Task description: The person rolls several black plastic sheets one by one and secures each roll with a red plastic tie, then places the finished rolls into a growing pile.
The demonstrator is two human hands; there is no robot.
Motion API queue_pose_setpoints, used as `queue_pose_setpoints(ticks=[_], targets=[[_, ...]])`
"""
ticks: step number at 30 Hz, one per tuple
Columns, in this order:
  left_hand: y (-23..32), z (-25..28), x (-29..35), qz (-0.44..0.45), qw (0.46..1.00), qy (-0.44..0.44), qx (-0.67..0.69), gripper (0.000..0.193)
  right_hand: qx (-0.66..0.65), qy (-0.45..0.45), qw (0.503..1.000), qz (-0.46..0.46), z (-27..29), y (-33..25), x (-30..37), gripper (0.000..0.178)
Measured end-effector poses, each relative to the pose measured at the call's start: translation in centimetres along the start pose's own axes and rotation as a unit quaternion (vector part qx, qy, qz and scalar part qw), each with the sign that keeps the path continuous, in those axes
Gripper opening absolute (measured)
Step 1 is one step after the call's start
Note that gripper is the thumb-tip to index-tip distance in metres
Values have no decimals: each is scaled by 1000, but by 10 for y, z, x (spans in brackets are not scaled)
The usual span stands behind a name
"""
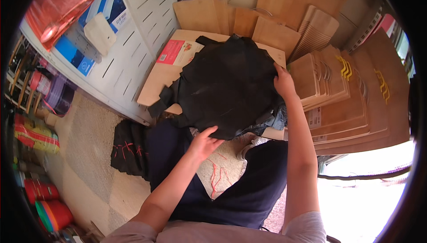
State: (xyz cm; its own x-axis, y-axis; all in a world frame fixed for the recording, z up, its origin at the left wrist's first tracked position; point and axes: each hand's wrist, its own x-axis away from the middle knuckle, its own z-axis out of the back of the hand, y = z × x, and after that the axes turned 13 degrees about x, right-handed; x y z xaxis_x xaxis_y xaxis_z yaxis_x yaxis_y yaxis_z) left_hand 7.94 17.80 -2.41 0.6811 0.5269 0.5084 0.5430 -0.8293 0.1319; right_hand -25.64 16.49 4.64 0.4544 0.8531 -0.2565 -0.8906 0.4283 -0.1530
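A wide, roughly round spread of thin black sheet material (229,83), cloth or plastic, lies over a pale wooden board in front of me. Its edges are ragged, and loose flaps stick out at the left. At the near edge, my left hand (207,144) grips it with the thumb on top; the other fingers are partly hidden. My right hand (283,82) is closed on the right edge, its fingertips partly out of sight. Some crumpled bluish plastic (276,120) shows under the near right side.
A black bundle with red ties (130,149) sits on the floor left of my legs. Loose red strings (216,178) lie between my knees. Wooden boards (342,114) stand stacked at the right, some with yellow handles. A white slotted panel (133,34) borders the left.
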Motion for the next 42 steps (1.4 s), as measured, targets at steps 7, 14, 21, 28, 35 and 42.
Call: queue_pose_setpoints(ticks=[7, 14, 21, 28, 35, 42], targets=[[-39, -24, -33, -19, 997, -14, 75, 24, -179, -56, 942, 278, 29, -78, 101, 57], [-55, -6, -58, -59, 994, -89, 13, 22, 19, 60, 973, 222, -11, -94, 158, 52], [-12, -5, -29, -69, 992, -38, 103, 49, -39, 128, 969, 207, -22, -72, 151, 43], [54, 25, -19, -192, 970, -35, 146, 29, -52, 147, 977, 147, -20, -51, 160, 40], [61, -4, -23, -387, 710, -9, -588, 45, -45, 107, 988, 103, -33, -44, 168, 39], [92, -25, -16, -407, 280, -117, -862, 60, -32, 86, 993, 79, -36, -41, 171, 37]])
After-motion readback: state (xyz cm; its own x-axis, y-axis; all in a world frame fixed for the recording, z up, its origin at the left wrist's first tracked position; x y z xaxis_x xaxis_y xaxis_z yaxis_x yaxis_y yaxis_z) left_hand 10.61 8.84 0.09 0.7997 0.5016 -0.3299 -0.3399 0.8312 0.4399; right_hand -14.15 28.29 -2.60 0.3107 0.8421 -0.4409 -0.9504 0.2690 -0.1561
